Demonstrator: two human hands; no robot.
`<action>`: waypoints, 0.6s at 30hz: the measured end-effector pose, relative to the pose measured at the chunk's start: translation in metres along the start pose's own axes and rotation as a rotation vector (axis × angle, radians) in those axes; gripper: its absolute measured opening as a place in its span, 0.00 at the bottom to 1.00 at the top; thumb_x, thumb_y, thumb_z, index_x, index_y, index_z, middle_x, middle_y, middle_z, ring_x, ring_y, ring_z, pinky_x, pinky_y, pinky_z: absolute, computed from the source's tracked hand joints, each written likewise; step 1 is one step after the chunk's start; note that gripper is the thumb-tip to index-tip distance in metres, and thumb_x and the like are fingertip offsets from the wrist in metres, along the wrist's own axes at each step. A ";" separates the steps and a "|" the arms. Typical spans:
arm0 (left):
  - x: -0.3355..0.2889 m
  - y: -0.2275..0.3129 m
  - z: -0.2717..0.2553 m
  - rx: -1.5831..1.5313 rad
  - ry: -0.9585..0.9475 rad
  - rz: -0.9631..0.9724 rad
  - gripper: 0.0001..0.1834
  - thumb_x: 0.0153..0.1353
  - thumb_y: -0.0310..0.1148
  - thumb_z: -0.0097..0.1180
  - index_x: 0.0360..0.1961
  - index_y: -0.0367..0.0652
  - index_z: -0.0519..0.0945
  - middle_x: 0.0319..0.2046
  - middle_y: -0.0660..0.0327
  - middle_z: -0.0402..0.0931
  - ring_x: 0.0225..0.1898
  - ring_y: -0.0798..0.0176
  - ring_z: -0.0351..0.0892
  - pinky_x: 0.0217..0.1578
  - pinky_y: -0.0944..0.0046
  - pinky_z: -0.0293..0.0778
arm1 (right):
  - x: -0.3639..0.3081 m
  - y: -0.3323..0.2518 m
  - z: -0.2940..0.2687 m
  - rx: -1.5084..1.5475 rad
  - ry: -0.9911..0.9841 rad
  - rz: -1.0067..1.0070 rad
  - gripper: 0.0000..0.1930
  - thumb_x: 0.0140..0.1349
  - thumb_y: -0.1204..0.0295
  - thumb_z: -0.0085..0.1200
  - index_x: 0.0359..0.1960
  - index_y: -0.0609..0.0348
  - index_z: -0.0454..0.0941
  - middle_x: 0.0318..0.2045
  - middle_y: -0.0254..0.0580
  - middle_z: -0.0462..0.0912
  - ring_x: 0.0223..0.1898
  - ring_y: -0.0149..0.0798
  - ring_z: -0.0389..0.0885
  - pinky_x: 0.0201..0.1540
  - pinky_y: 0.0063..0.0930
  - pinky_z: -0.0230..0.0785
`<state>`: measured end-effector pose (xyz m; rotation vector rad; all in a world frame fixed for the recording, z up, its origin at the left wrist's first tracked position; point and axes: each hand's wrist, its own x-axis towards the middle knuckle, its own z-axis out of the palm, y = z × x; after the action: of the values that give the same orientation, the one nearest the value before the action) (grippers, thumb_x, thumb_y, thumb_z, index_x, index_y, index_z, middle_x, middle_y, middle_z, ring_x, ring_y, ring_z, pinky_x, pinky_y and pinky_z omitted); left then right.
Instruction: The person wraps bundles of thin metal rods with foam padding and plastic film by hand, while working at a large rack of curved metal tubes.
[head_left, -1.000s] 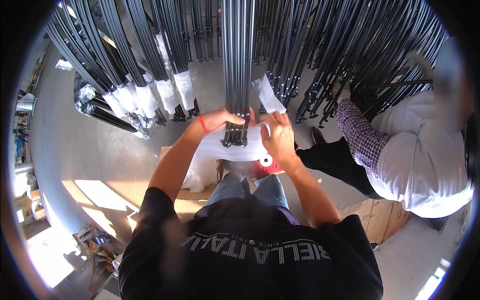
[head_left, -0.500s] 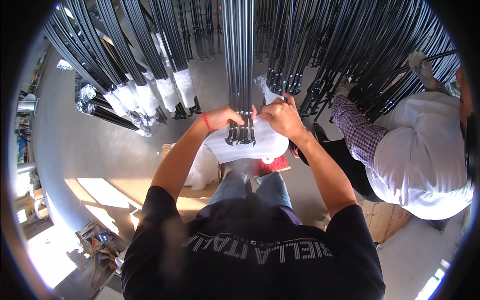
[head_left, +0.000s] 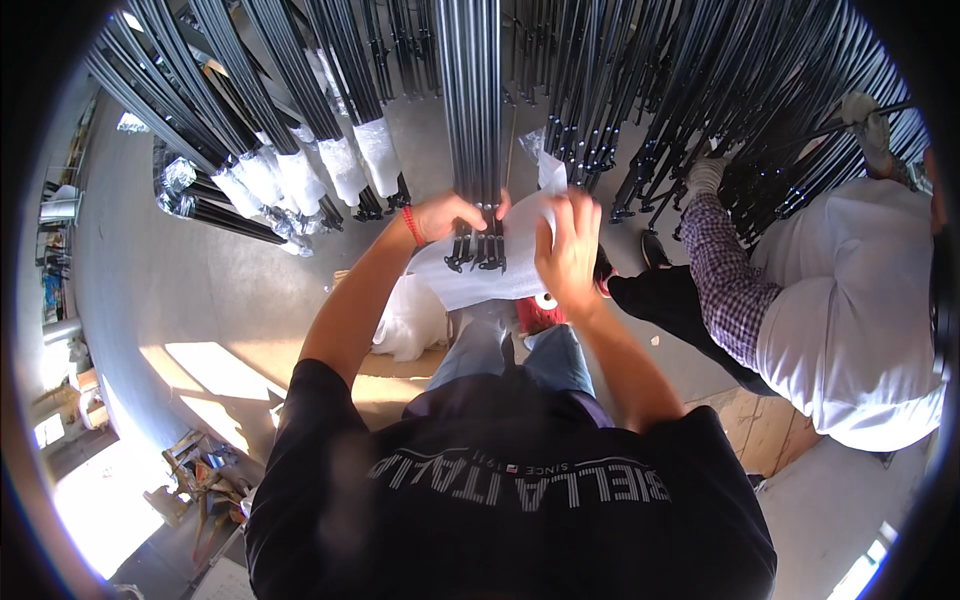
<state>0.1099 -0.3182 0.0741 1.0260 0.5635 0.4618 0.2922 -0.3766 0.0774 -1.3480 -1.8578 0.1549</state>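
A bundle of long black metal rods (head_left: 470, 120) stands in front of me, its bracketed lower ends turned toward me. My left hand (head_left: 447, 217), with a red bracelet at the wrist, is wrapped round the bundle just above those ends; its fingertips show on the far side. Behind and beneath the rod ends spreads a sheet of thin white foam wrap (head_left: 462, 287). My right hand (head_left: 572, 250) is at the sheet's right part, fingers stretched upward and thumb apart, seemingly against the foam. Its palm side is hidden.
Rod bundles with white-wrapped ends (head_left: 340, 172) lean at the left. Many bare black rods (head_left: 700, 70) stand at the right. Close on my right a co-worker in a white top (head_left: 840, 320) handles rods with gloved hands (head_left: 707, 176). White wrap (head_left: 412, 322) lies by my legs.
My right hand has loosened from a pinch at the sheet's upper edge, stretching its fingers and moving slightly down. My left hand keeps its hold on the rods.
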 end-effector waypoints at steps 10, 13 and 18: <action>0.006 -0.015 -0.006 -0.042 0.062 0.012 0.19 0.43 0.23 0.52 0.40 0.39 0.70 0.35 0.65 0.69 0.41 0.70 0.67 0.45 0.69 0.63 | -0.044 -0.069 0.060 0.013 -0.101 0.563 0.44 0.40 0.61 0.61 0.54 0.71 0.49 0.48 0.58 0.59 0.50 0.54 0.57 0.53 0.43 0.48; 0.001 -0.011 -0.001 -0.006 0.099 -0.033 0.24 0.45 0.22 0.49 0.47 0.39 0.67 0.38 0.66 0.69 0.43 0.71 0.66 0.49 0.67 0.61 | -0.040 -0.067 0.066 -0.046 -0.053 0.561 0.44 0.40 0.65 0.60 0.55 0.72 0.48 0.49 0.58 0.57 0.51 0.55 0.56 0.54 0.43 0.46; -0.024 0.001 -0.010 0.117 -0.178 0.032 0.44 0.40 0.18 0.51 0.61 0.41 0.46 0.59 0.60 0.52 0.60 0.65 0.51 0.59 0.63 0.47 | -0.039 -0.067 0.065 -0.021 -0.040 0.544 0.42 0.39 0.71 0.57 0.56 0.73 0.46 0.50 0.60 0.57 0.52 0.57 0.56 0.55 0.44 0.46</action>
<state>0.0849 -0.3259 0.0763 1.1764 0.4190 0.3639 0.2028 -0.4154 0.0492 -1.8488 -1.4847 0.4436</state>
